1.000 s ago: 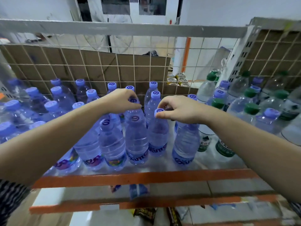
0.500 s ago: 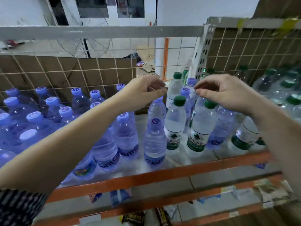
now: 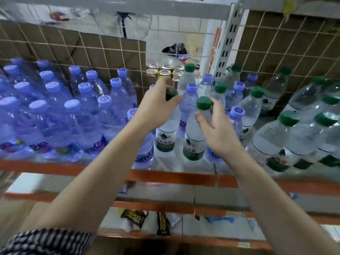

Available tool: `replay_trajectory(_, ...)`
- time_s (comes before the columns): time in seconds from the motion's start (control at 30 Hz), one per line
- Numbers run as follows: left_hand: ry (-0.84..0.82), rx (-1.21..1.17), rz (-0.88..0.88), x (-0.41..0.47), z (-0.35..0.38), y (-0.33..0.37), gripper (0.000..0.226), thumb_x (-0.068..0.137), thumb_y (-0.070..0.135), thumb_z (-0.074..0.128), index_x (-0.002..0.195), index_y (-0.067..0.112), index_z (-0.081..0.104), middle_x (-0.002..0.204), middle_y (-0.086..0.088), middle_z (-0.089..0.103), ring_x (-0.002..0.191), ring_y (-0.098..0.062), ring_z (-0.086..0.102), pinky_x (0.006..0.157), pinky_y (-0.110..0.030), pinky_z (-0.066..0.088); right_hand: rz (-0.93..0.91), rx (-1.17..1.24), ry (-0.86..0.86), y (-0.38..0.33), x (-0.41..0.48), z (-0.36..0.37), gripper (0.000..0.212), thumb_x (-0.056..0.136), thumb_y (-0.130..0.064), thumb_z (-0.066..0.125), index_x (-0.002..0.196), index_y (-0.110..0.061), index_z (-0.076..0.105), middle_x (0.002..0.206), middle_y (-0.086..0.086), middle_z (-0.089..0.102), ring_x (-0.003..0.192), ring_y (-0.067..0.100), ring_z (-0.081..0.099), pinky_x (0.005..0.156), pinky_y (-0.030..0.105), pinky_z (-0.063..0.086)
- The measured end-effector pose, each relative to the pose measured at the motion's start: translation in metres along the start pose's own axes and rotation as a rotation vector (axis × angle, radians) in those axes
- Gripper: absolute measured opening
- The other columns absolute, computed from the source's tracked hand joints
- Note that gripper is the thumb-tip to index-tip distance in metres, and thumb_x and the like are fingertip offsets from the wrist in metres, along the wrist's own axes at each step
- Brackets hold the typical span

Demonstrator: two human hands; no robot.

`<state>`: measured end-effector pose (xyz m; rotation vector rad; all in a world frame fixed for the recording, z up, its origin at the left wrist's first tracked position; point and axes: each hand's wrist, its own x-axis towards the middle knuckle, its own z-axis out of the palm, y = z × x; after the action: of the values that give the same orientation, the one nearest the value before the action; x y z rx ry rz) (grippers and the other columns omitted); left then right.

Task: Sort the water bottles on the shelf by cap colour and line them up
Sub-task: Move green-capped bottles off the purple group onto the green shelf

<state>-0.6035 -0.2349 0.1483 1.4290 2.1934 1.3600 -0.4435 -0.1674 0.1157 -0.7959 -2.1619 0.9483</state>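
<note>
Many blue-capped bottles (image 3: 71, 116) stand packed on the left of the shelf (image 3: 174, 176). Green-capped bottles (image 3: 288, 126) crowd the right, with a few blue-capped ones (image 3: 237, 115) mixed among them. My left hand (image 3: 156, 109) grips the neck of a green-capped bottle (image 3: 165, 138) near the middle; its cap shows between my fingers. My right hand (image 3: 215, 127) curls round the neck of another green-capped bottle (image 3: 195, 142) just right of it. A blue-capped bottle (image 3: 190, 96) stands between and behind the two.
A wire grid backed with cardboard (image 3: 110, 52) closes the shelf's rear. Gold-topped cans (image 3: 165, 70) sit behind the grid. A grey upright post (image 3: 224, 45) divides the shelf bays. Snack packets (image 3: 134, 218) lie on the lower shelf.
Both hands left the blue-capped bottles, moved right and came down onto the two green-capped bottles. The view shifted right.
</note>
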Motion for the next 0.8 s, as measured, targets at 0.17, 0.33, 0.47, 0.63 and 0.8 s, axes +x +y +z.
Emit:
replay_trajectory(0.17, 0.144, -0.027, -0.067, -0.019, 0.031, -0.004, 0.038, 0.096, 0.032, 0.057, 0.127, 0.01, 0.053, 0.107, 0.004, 0.062, 0.102, -0.016, 0.057, 0.075, -0.019, 0.035, -0.054, 0.127, 0.027, 0.008, -0.002, 0.006, 0.026, 0.098, -0.03, 0.053, 0.117, -0.013, 0.047, 0.1, -0.014, 0.059, 0.084, -0.006, 0.05, 0.075, 0.006, 0.036)
replay_trajectory(0.33, 0.153, -0.026, 0.105, -0.031, 0.047, -0.011, 0.03, 0.097, 0.031, 0.054, 0.113, 0.006, 0.059, 0.107, -0.006, 0.069, 0.099, -0.018, 0.061, 0.074, -0.019, 0.038, -0.148, 0.159, 0.159, 0.009, -0.016, 0.003, 0.015, 0.097, -0.025, 0.056, 0.106, -0.017, 0.049, 0.09, -0.019, 0.056, 0.086, -0.011, 0.053, 0.082, 0.012, 0.041)
replay_trajectory(0.47, 0.201, -0.201, 0.129, -0.043, 0.045, -0.01, 0.016, 0.098, 0.029, 0.05, 0.103, 0.016, 0.057, 0.095, 0.007, 0.062, 0.085, -0.002, 0.052, 0.074, -0.01, 0.037, -0.152, 0.245, 0.246, 0.001, -0.03, -0.018, 0.014, 0.099, -0.031, 0.05, 0.108, -0.02, 0.051, 0.096, -0.012, 0.06, 0.095, 0.017, 0.061, 0.093, 0.038, 0.048)
replay_trajectory(0.63, 0.212, -0.375, 0.257, -0.076, 0.051, 0.016, 0.021, 0.096, 0.036, 0.044, 0.097, 0.018, 0.055, 0.086, -0.005, 0.061, 0.077, -0.009, 0.053, 0.072, -0.027, 0.044, -0.171, 0.295, 0.346, -0.015, -0.061, -0.044, 0.007, 0.103, -0.018, 0.043, 0.104, -0.024, 0.048, 0.087, -0.014, 0.052, 0.078, -0.008, 0.051, 0.079, 0.011, 0.041)
replay_trajectory(0.8, 0.043, -0.484, 0.163, -0.107, 0.083, 0.036, 0.025, 0.094, 0.047, 0.045, 0.088, 0.026, 0.056, 0.079, -0.006, 0.065, 0.073, -0.024, 0.06, 0.071, -0.051, 0.05, -0.017, 0.289, 0.357, -0.002, -0.107, -0.066, 0.014, 0.103, -0.019, 0.044, 0.091, -0.017, 0.051, 0.077, -0.01, 0.052, 0.066, -0.007, 0.051, 0.066, 0.008, 0.042)
